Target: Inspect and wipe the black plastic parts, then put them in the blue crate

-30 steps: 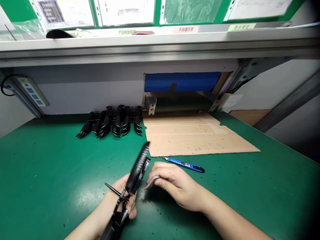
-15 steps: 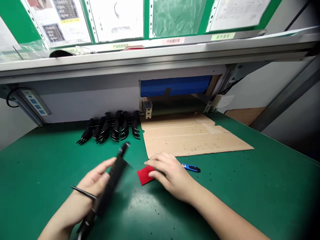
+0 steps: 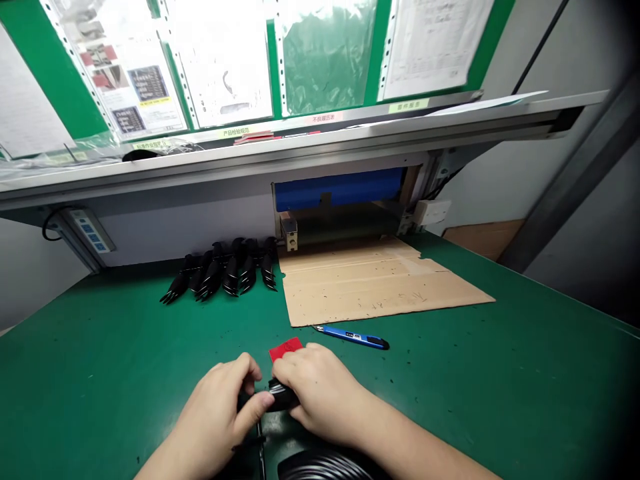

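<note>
Both my hands close on one black plastic comb-like part (image 3: 280, 399) low in the middle of the green table (image 3: 100, 360). My left hand (image 3: 220, 413) grips its left end, thumb pressed against it. My right hand (image 3: 315, 393) covers its right end. The part's ribbed curved end (image 3: 320, 465) shows at the bottom edge; a thin black prong (image 3: 261, 445) sticks down between my hands. A small red pad (image 3: 285, 349) lies flat just beyond my right fingers, untouched.
A blue utility knife (image 3: 353, 337) lies right of the red pad. A flat cardboard sheet (image 3: 370, 283) sits behind it. Several black comb parts (image 3: 220, 275) lie in a row at the back left. A shelf (image 3: 300, 150) overhangs the table's rear.
My left hand swung the black part down from upright to low and near me. My right hand let go of the red pad and now grips the part too. The camera tilted upward.
</note>
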The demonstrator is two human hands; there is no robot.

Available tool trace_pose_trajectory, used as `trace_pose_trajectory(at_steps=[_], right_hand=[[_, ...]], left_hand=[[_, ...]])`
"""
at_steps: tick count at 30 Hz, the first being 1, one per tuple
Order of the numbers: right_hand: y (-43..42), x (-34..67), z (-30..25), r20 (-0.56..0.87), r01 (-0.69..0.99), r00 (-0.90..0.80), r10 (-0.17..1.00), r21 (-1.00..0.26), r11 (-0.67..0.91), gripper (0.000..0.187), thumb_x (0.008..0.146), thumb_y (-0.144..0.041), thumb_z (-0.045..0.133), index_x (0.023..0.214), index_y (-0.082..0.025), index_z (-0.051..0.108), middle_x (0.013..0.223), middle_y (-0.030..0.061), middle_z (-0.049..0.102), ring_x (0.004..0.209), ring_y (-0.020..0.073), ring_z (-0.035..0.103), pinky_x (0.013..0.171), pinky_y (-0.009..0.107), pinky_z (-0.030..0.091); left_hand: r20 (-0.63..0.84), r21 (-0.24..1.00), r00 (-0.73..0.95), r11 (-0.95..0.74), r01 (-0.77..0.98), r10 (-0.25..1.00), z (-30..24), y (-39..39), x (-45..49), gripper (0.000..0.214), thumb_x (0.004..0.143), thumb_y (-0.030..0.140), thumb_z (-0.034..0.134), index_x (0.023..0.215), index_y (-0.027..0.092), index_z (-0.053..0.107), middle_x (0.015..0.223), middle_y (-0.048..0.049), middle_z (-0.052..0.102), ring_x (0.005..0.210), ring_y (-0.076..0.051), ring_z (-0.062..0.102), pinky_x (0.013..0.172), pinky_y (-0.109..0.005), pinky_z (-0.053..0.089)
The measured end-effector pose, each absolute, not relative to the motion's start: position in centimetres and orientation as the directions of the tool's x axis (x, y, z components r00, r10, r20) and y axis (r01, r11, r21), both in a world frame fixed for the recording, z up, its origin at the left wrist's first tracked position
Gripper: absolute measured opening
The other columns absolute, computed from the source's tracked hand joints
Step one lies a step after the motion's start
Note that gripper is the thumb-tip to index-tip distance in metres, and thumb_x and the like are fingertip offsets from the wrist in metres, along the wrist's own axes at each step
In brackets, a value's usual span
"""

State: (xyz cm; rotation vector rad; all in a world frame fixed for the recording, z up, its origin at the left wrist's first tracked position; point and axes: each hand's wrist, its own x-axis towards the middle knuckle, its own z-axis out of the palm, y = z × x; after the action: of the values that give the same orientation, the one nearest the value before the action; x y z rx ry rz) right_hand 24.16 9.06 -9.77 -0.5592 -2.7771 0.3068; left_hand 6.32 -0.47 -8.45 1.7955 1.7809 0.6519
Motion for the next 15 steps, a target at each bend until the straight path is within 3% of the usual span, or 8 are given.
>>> trace_pose_trajectory(at_steps=[3,5,7,10,12,13,15], right_hand=[[9.2,23.8,-10.6,0.309,0.331,-0.829,0.466,-0.400,0.855,0.022,0.068,-0.015,0.068,0.081,-0.021,0.051,0.078,-0.0051,0.060,0.069,0.0153,0.055,0.060,0.025,0.030],[8.8,23.5,-11.0,0.302,0.325,-0.822,0.484,-0.449,0.832,0.027,0.065,-0.016,0.069,0.083,-0.022,0.050,0.077,-0.0058,0.059,0.068,0.0140,0.054,0.059,0.023,0.030],[8.4,23.5,-11.1,0.297,0.281,-0.864,0.407,-0.387,0.878,0.028,0.064,-0.017,0.069,0.081,-0.022,0.048,0.075,-0.0059,0.057,0.067,0.0141,0.052,0.058,0.024,0.029],[8.1,24.1,-10.6,0.235,0.109,-0.957,0.172,-0.258,0.960,0.027,0.064,-0.019,0.071,0.075,-0.023,0.046,0.068,-0.0062,0.052,0.064,0.0142,0.048,0.057,0.025,0.027],[8.4,24.6,-10.2,0.173,0.035,-0.980,0.094,-0.316,0.948,0.028,0.063,-0.017,0.072,0.071,-0.022,0.046,0.064,-0.0072,0.049,0.061,0.0132,0.046,0.054,0.024,0.026],[8.8,24.8,-10.0,0.165,0.047,-0.980,0.115,-0.368,0.929,0.027,0.062,-0.014,0.071,0.070,-0.022,0.047,0.063,-0.0075,0.049,0.060,0.0127,0.046,0.053,0.023,0.026],[10.0,25.0,-9.9,0.220,0.178,-0.921,0.323,-0.500,0.848,0.023,0.065,-0.011,0.068,0.072,-0.022,0.048,0.066,-0.0070,0.051,0.062,0.0127,0.047,0.054,0.021,0.028]], left_hand=[[-0.221,0.866,0.196,0.101,0.489,0.955,-7.8,-0.3,5.5,0.044,0.091,0.059,0.032,0.076,0.020,0.044,0.068,0.0018,0.045,0.060,-0.013,0.041,0.056,-0.025,0.032],[-0.307,0.900,0.377,0.138,0.413,0.874,-7.2,0.0,4.7,0.046,0.090,0.062,0.029,0.076,0.020,0.042,0.062,0.0037,0.038,0.052,-0.011,0.034,0.049,-0.023,0.028],[-0.305,0.820,0.436,0.001,0.573,0.847,-6.2,0.2,4.1,0.046,0.088,0.061,0.040,0.068,0.019,0.039,0.058,0.0049,0.032,0.050,-0.010,0.028,0.048,-0.024,0.022],[-0.268,0.572,0.494,-0.276,0.772,0.827,-4.2,0.4,3.6,0.049,0.081,0.055,0.059,0.059,0.018,0.036,0.053,0.0052,0.028,0.050,-0.010,0.022,0.050,-0.028,0.017],[-0.289,0.549,0.561,-0.346,0.761,0.776,-2.7,0.3,3.2,0.049,0.079,0.054,0.063,0.058,0.018,0.037,0.051,0.0054,0.028,0.049,-0.010,0.020,0.051,-0.029,0.017],[-0.290,0.577,0.576,-0.341,0.742,0.764,-2.2,0.2,2.8,0.047,0.079,0.053,0.063,0.058,0.018,0.040,0.051,0.0052,0.031,0.049,-0.011,0.023,0.051,-0.028,0.018],[-0.227,0.699,0.486,-0.206,0.685,0.844,-1.7,0.0,1.9,0.042,0.083,0.054,0.056,0.063,0.019,0.049,0.054,0.0040,0.038,0.051,-0.011,0.030,0.052,-0.026,0.023]])
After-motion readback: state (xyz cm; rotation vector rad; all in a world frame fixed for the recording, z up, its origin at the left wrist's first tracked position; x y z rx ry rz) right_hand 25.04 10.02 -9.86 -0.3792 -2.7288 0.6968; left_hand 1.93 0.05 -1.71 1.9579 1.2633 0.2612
